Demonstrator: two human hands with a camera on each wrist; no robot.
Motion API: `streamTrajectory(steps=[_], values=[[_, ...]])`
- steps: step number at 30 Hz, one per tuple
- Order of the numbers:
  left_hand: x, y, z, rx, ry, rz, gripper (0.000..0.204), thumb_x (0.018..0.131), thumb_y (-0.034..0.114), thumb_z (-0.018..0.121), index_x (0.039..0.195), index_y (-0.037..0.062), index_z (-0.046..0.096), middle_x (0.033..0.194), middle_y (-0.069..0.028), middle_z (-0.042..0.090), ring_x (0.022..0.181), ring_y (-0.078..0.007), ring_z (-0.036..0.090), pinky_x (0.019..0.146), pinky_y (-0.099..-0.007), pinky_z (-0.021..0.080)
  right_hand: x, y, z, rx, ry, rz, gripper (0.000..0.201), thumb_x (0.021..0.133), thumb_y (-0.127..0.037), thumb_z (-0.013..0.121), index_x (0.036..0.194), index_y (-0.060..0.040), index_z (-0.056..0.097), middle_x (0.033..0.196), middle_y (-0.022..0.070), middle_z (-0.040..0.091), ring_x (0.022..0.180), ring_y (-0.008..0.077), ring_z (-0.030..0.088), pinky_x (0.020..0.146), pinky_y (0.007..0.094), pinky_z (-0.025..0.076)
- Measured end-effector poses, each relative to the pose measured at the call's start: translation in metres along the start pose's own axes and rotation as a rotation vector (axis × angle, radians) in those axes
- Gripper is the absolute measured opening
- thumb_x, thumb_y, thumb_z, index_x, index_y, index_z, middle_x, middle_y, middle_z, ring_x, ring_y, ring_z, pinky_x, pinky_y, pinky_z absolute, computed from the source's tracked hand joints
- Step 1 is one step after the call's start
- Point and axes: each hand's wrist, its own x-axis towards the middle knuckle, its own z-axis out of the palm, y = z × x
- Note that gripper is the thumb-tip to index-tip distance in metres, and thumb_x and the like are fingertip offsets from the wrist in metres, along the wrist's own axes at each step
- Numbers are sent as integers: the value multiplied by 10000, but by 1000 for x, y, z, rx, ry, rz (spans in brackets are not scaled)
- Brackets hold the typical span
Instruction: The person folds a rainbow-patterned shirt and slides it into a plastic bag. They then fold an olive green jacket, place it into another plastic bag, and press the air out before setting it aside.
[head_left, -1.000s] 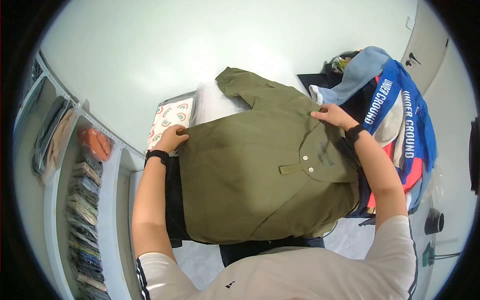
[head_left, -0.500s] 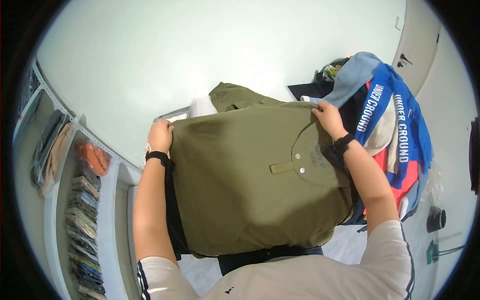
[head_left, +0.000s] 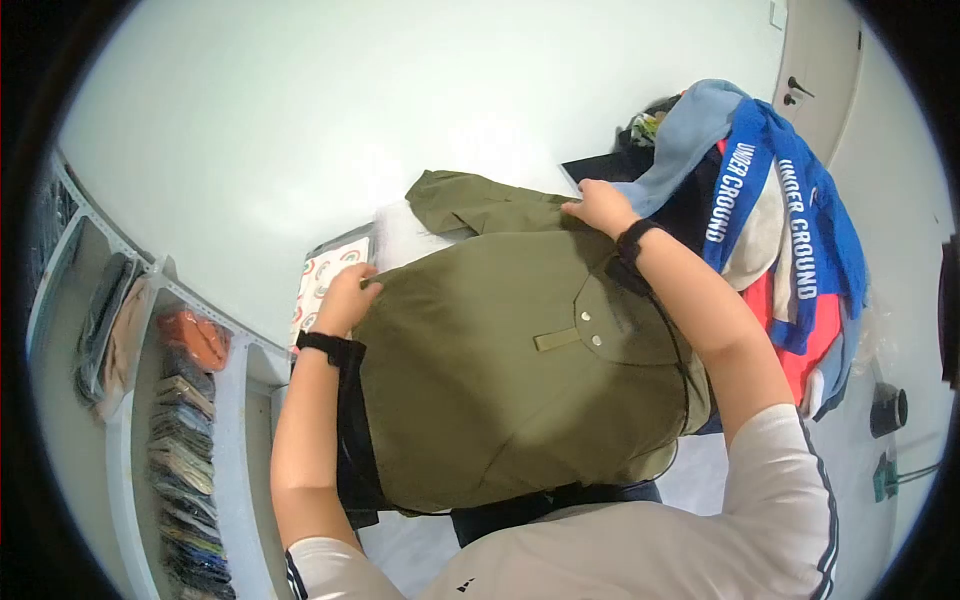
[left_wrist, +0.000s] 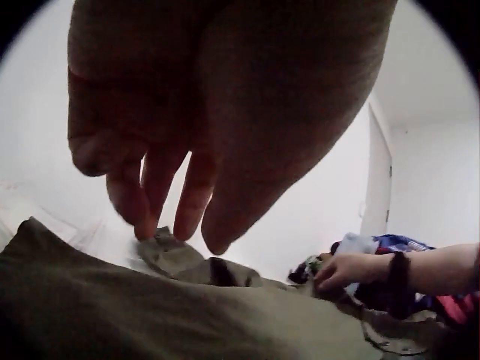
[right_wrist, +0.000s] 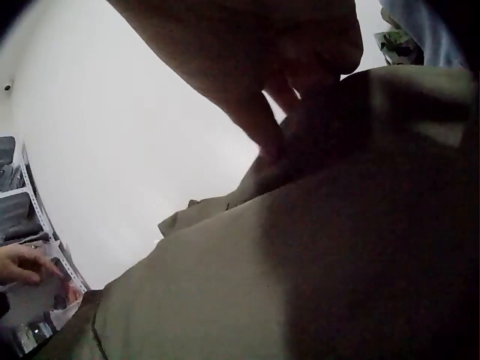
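Your left hand [head_left: 347, 303] has let go, as far as the left wrist view shows. Its fingers hang down, nearly straight, just over the cloth by the near-left corner of the far edge. Your right hand [head_left: 602, 208] pinches the green jacket [head_left: 480, 370] between thumb and fingers, up at the far side. The jacket lies spread out in front of you, between your hands and back toward your tummy. I think your hands are so wide apart because the jacket is big, and a pinch at the edge can pull it smooth without bunching up the middle.

One sleeve [head_left: 475, 200] sticks out past your hands, so it isn't under the body of the jacket there. The strap [head_left: 557, 340] and two snaps [head_left: 591, 328] face up, nearer to you than your right hand. Black cloth [head_left: 360, 450] pokes out beside your left arm. A rainbow-print packet [head_left: 318, 280] is just beside your left hand. The clothes pile [head_left: 800, 240] sits to the right of your right hand, out from under the jacket's middle.
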Motion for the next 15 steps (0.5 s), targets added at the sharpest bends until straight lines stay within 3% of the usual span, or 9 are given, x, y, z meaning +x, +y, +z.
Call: streamTrajectory(steps=[1, 3, 4, 5, 8, 10, 11, 13, 15], values=[[-12, 9, -4, 13, 1, -6, 303, 791, 164, 644, 1051, 9, 624, 1066, -194, 625, 1021, -330, 587, 876, -382, 460, 8, 1, 10, 14, -1, -4, 341, 719, -274, 662, 913, 7, 669, 911, 228, 655, 894, 355, 639, 782, 432, 509], [-42, 29, -13, 56, -80, 254, 290, 813, 157, 627, 1059, 4, 615, 1038, -176, 629, 936, -312, 606, 817, -376, 474, 26, 12, 30, 68, -4, -105, 218, 740, -191, 614, 849, -16, 688, 866, 223, 655, 871, 364, 639, 764, 436, 512], [-60, 45, -20, 63, -83, 246, 290, 813, 157, 627, 1059, 4, 615, 1038, -176, 629, 936, -312, 606, 817, -376, 474, 27, 14, 36, 108, 234, -81, 154, 746, -105, 567, 793, -30, 692, 833, 223, 652, 850, 376, 636, 763, 436, 511], [-81, 64, -29, 17, -122, 158, 285, 815, 150, 627, 1058, 0, 612, 1013, -171, 629, 890, -294, 604, 784, -368, 475, 29, 18, 39, 179, 318, -18, 203, 719, -126, 631, 894, -37, 683, 877, 195, 655, 874, 342, 635, 785, 404, 500], [-138, 77, -36, -59, -155, 25, 268, 814, 128, 630, 1045, -7, 608, 955, -159, 627, 807, -262, 594, 725, -347, 471, 20, 34, 41, 309, 316, -25, 248, 792, -172, 611, 991, -31, 652, 943, 200, 657, 923, 355, 625, 821, 406, 490], [-176, 71, -32, -116, -115, -32, 237, 809, 97, 631, 1015, -17, 608, 897, -150, 626, 757, -247, 592, 687, -330, 468, -9, 28, -7, 342, 278, -137, 283, 825, -234, 608, 1004, -19, 653, 936, 202, 663, 920, 352, 630, 821, 392, 489], [-195, 67, -29, -152, -92, -58, 217, 807, 82, 630, 996, -23, 608, 873, -146, 627, 745, -244, 597, 675, -325, 469, -33, 23, -45, 456, 86, -170, 288, 830, -234, 612, 992, 1, 650, 929, 178, 673, 892, 301, 643, 796, 352, 491], [-231, 71, -29, -169, -44, -173, 129, 811, 68, 623, 877, -43, 612, 760, -132, 621, 671, -205, 602, 628, -297, 463, -94, 17, -109, 399, -7, -231, 267, 872, -228, 588, 956, 20, 638, 867, 121, 676, 827, 186, 632, 755, 298, 481], [-271, 58, -19, -205, 11, -384, 136, 843, 88, 605, 828, -47, 609, 696, -113, 619, 629, -155, 592, 603, -276, 456, -153, 34, -147, 406, -14, -250, 249, 896, -210, 572, 973, 19, 633, 896, 98, 671, 833, 150, 612, 764, 274, 473]])
